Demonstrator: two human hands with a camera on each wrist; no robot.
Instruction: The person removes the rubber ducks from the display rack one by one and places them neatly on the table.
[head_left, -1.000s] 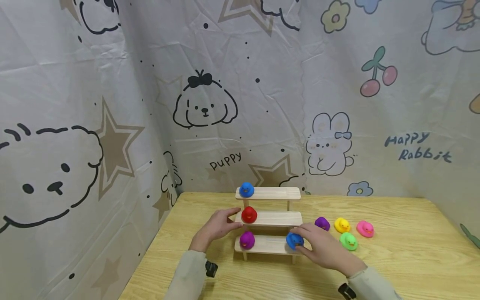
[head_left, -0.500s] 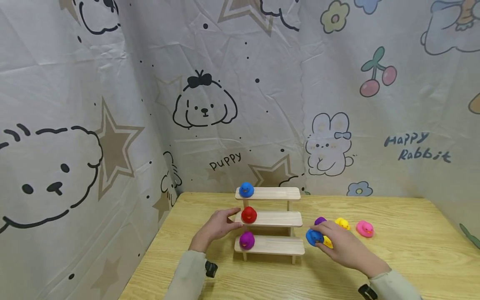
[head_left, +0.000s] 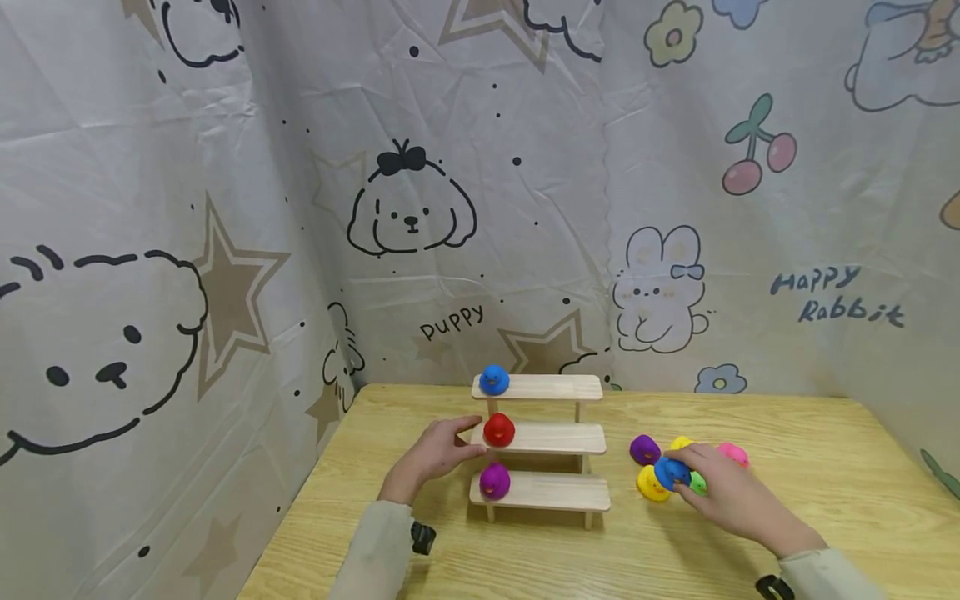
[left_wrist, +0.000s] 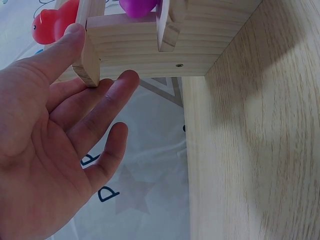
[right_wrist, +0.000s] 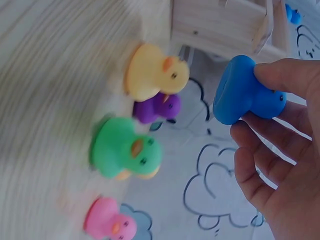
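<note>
My right hand [head_left: 731, 493] pinches a blue rubber duck [head_left: 670, 474] between thumb and fingers, over the loose ducks right of the shelf. The right wrist view shows this blue duck [right_wrist: 237, 90] clear of the table. At the left end of a three-tier wooden shelf [head_left: 558, 437], my left hand [head_left: 431, 452] grips the middle board's end, thumb on one side and fingers behind it. A blue duck [head_left: 493, 380] sits on the top tier, a red duck [head_left: 498, 430] on the middle one and a magenta duck [head_left: 495, 481] on the bottom one, all at the left.
Below and around the right hand stand a purple duck [head_left: 644, 450], a yellow duck [head_left: 652, 484], a second yellow duck [head_left: 682, 442], a green duck [right_wrist: 122, 147] and a pink duck [head_left: 733, 454]. A printed curtain [head_left: 540, 250] hangs behind the wooden table [head_left: 540, 562].
The right hand has lifted the blue duck off the right end of the bottom tier and carried it right, over the loose ducks. The left hand has stayed at the shelf.
</note>
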